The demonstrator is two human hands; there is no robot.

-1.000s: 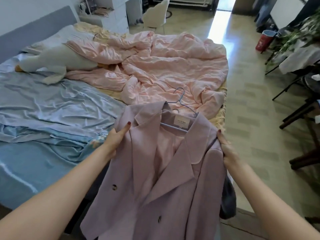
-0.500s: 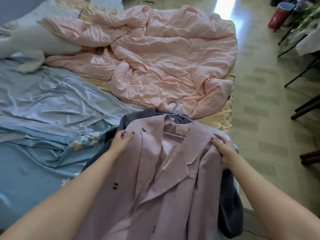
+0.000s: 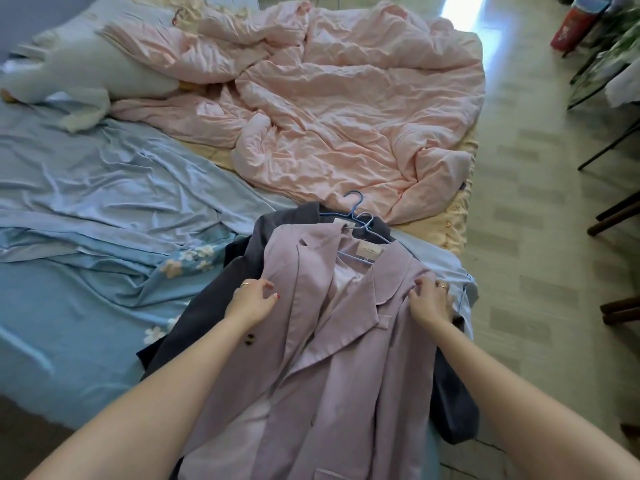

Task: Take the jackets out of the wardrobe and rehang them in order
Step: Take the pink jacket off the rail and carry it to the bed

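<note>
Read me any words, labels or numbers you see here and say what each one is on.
Nothing can be read for certain.
Neck label inside the lilac jacket: printed text, too small and blurred to read.
Second label, in the collar of the dark grey jacket underneath: no legible text.
Red container on the floor: markings blurred, unreadable.

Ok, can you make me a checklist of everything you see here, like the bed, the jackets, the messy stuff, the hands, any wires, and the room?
Surface: bed with a blue sheet, rumpled.
Job's things: lilac jacket on a hanger, lying on top of a dark grey jacket; blue hanger hook sticks out at the collars.
Clutter: pink quilt bunched up; white plush toy near the pillows.
Hands: left hand and right hand each grip a shoulder of the lilac jacket.
Cables: nothing seen.
Surroundings: tiled floor, red container, dark chair legs on the right.
</note>
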